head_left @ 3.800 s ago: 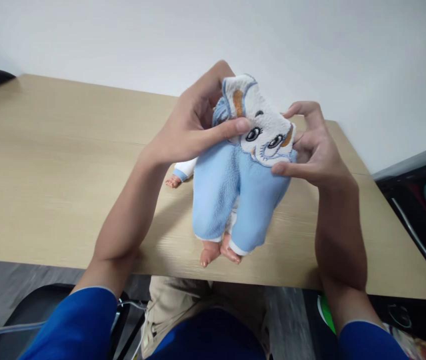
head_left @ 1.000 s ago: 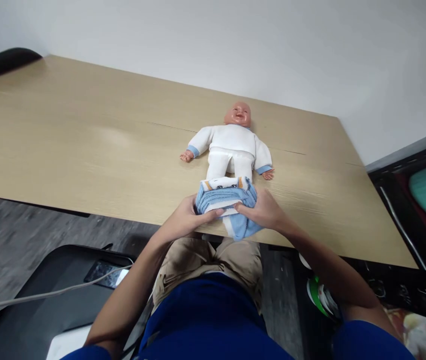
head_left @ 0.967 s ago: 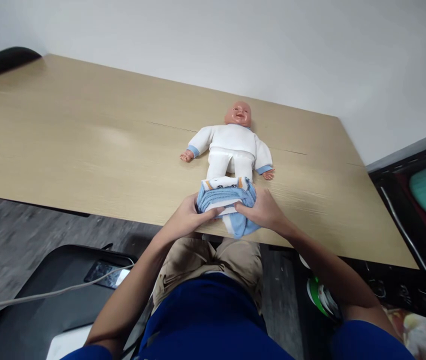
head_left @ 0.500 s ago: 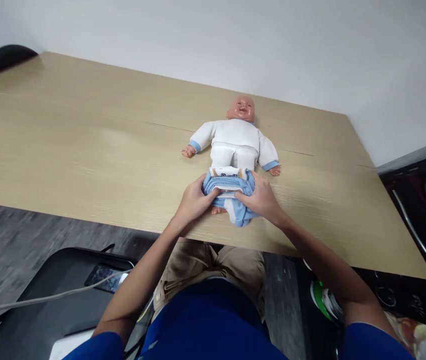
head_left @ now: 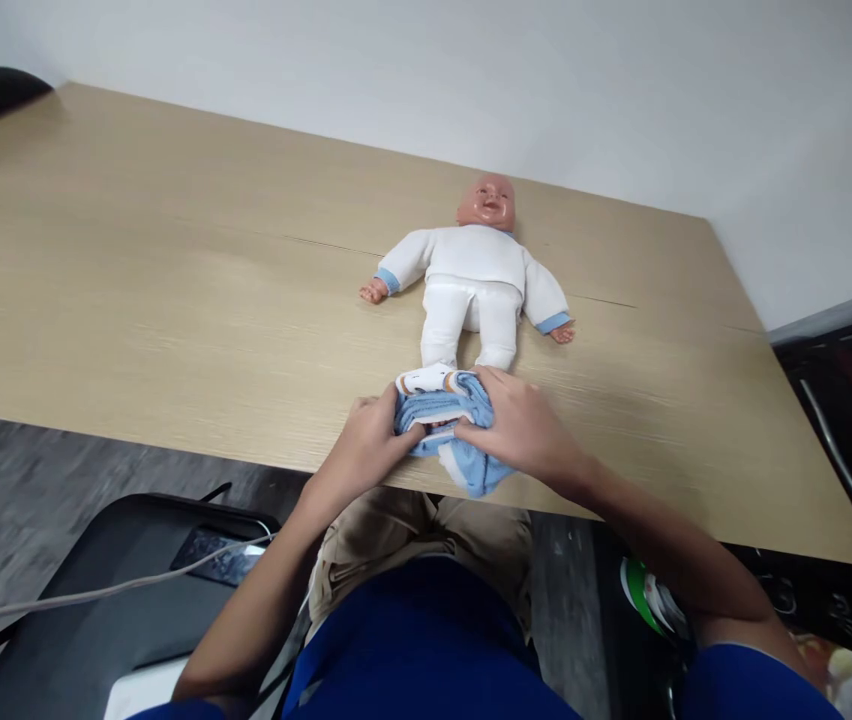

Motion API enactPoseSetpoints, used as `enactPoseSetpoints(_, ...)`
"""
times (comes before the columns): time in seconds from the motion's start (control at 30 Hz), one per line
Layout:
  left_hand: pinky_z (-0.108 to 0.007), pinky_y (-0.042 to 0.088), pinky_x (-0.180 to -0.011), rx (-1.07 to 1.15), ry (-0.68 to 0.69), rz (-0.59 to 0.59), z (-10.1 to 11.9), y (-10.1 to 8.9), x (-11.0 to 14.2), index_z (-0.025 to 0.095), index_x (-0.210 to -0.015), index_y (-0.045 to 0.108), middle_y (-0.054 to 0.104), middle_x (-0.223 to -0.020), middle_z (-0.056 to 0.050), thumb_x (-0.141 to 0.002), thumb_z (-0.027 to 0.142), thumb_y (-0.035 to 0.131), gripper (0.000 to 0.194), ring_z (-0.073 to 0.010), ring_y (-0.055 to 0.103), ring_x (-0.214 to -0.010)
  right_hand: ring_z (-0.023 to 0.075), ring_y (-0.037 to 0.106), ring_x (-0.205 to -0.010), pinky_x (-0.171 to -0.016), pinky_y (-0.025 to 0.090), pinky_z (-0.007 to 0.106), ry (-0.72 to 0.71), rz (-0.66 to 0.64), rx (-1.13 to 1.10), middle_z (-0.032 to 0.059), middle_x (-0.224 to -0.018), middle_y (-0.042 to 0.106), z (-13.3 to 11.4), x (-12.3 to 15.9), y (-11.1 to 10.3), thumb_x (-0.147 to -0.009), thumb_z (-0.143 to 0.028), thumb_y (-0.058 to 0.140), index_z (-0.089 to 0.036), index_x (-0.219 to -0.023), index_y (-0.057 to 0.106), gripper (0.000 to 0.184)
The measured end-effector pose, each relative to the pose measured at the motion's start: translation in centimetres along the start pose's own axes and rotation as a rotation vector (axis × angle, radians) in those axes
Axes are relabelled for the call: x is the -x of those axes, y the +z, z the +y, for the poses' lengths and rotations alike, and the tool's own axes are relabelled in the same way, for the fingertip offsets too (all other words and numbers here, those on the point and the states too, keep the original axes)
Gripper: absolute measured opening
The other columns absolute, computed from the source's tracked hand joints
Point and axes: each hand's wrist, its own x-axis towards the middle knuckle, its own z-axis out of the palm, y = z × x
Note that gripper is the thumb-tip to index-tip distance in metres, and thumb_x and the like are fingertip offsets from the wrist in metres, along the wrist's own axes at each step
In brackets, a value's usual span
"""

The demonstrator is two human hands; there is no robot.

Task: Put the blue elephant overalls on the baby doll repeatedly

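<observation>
A baby doll [head_left: 475,255] in a white top with blue cuffs and white legs lies on its back, head toward the wall. At its feet is a bunched blue and white baby garment [head_left: 437,405] with a patterned white band. My left hand [head_left: 370,440] grips the garment's left side, thumb on its near edge. On the other side my right hand [head_left: 520,425] holds it the same way. Between my thumbs the garment gapes a little. The doll's feet are hidden behind the cloth and my hands.
The wooden table [head_left: 193,300] reaches back to a white wall. At lower left a black chair [head_left: 66,620] bears a phone [head_left: 220,555] and a pale cable [head_left: 96,594]. A round green-rimmed item [head_left: 643,595] is below the table at right.
Both hands have drawn the garment toward me, down the doll's legs to its feet. More of the white lower legs now shows.
</observation>
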Motion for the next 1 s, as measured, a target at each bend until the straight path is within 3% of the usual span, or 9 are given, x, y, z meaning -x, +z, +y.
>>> enactPoseSetpoints(0.13, -0.062, 0.048, -0.125, -0.087, 0.075, 0.014, -1.1, 1.8, -1.2, 0.023, -0.133, 0.063, 0.082, -0.126, -0.014, -0.105, 0.035, 0.066, 0.030, -0.0408, 0.074, -0.128, 0.0428, 0.080, -0.129, -0.103, 0.067, 0.054, 0.008, -0.059, 0.138, 0.0213, -0.149, 0.076, 0.7, -0.3, 1.3, -0.105, -0.037, 0.077, -0.019, -0.151, 0.066, 0.051)
enactPoseSetpoints(0.2, -0.061, 0.048, -0.126, -0.112, 0.081, 0.031, -1.3, 2.4, -1.5, 0.023, -0.130, 0.061, 0.079, -0.129, -0.014, -0.104, 0.033, 0.065, 0.028, -0.0405, 0.071, -0.133, 0.0444, 0.078, -0.137, -0.107, 0.068, 0.057, 0.001, -0.067, 0.149, 0.0234, -0.158, 0.072, 0.8, -0.2, 1.7, -0.108, -0.037, 0.074, -0.018, -0.170, 0.056, 0.067)
enactPoseSetpoints(0.27, -0.061, 0.049, -0.125, -0.104, 0.079, 0.049, -1.5, 3.0, -1.6, 0.023, -0.127, 0.060, 0.077, -0.128, -0.015, -0.103, 0.031, 0.064, 0.025, -0.0397, 0.069, -0.132, 0.0448, 0.076, -0.143, -0.113, 0.067, 0.059, -0.014, -0.072, 0.121, 0.0242, -0.158, 0.072, 1.0, -0.1, 1.9, -0.110, -0.036, 0.071, -0.016, -0.175, 0.052, 0.071)
enactPoseSetpoints(0.5, -0.054, 0.056, -0.118, 0.183, 0.139, 0.254, -3.2, 4.6, -1.5, 0.023, -0.137, 0.062, 0.080, -0.137, -0.016, -0.104, 0.031, 0.066, 0.034, -0.0355, 0.074, -0.129, 0.0392, 0.077, -0.145, -0.123, 0.063, 0.056, -0.127, 0.062, -0.128, 0.0182, -0.157, 0.076, 3.3, -0.2, 3.0, -0.102, -0.025, 0.075, -0.021, -0.164, 0.062, 0.064)
enactPoseSetpoints(0.67, -0.052, 0.057, -0.122, 0.291, 0.216, 0.307, -3.5, 3.0, -3.0, 0.023, -0.134, 0.068, 0.081, -0.141, -0.016, -0.113, 0.044, 0.066, 0.030, -0.0335, 0.074, -0.134, 0.0364, 0.082, -0.124, -0.112, 0.065, 0.052, -0.190, 0.157, -0.238, 0.0131, -0.130, 0.086, 4.6, -1.9, 2.6, -0.098, -0.027, 0.079, -0.023, -0.132, 0.074, 0.034)
enactPoseSetpoints(0.73, -0.056, 0.054, -0.129, 0.337, 0.235, 0.247, -3.3, 1.6, -4.1, 0.022, -0.134, 0.072, 0.080, -0.148, -0.017, -0.113, 0.050, 0.070, 0.035, -0.0355, 0.072, -0.142, 0.0329, 0.082, -0.115, -0.105, 0.065, 0.048, -0.252, 0.117, -0.271, 0.0092, -0.120, 0.086, 5.2, -3.1, 1.5, -0.098, -0.029, 0.081, -0.025, -0.117, 0.075, 0.020)
enactPoseSetpoints(0.8, -0.057, 0.054, -0.131, 0.399, 0.234, 0.110, -2.9, -0.1, -5.3, 0.022, -0.134, 0.076, 0.080, -0.150, -0.017, -0.112, 0.059, 0.074, 0.043, -0.0372, 0.072, -0.144, 0.0289, 0.079, -0.106, -0.098, 0.063, 0.043, -0.300, 0.044, -0.303, 0.0061, -0.112, 0.084, 5.9, -4.2, 0.2, -0.099, -0.034, 0.084, -0.025, -0.110, 0.074, 0.017)
enactPoseSetpoints(0.9, -0.057, 0.059, -0.127, 0.396, 0.232, -0.099, -2.5, -2.4, -6.6, 0.021, -0.134, 0.080, 0.084, -0.146, -0.016, -0.106, 0.067, 0.082, 0.054, -0.0395, 0.076, -0.140, 0.0261, 0.074, -0.098, -0.093, 0.060, 0.041, -0.307, -0.019, -0.336, 0.0044, -0.106, 0.081, 7.2, -5.1, -1.2, -0.098, -0.050, 0.092, -0.024, -0.112, 0.076, 0.034)
enactPoseSetpoints(1.0, -0.058, 0.057, -0.131, 0.328, 0.225, -0.182, -2.4, -4.1, -7.1, 0.022, -0.148, 0.077, 0.080, -0.157, -0.016, -0.105, 0.067, 0.084, 0.063, -0.0403, 0.074, -0.148, 0.0265, 0.073, -0.105, -0.099, 0.059, 0.041, -0.264, -0.004, -0.442, 0.0057, -0.111, 0.081, 8.4, -4.8, -1.5, -0.102, -0.061, 0.090, -0.024, -0.116, 0.078, 0.041)
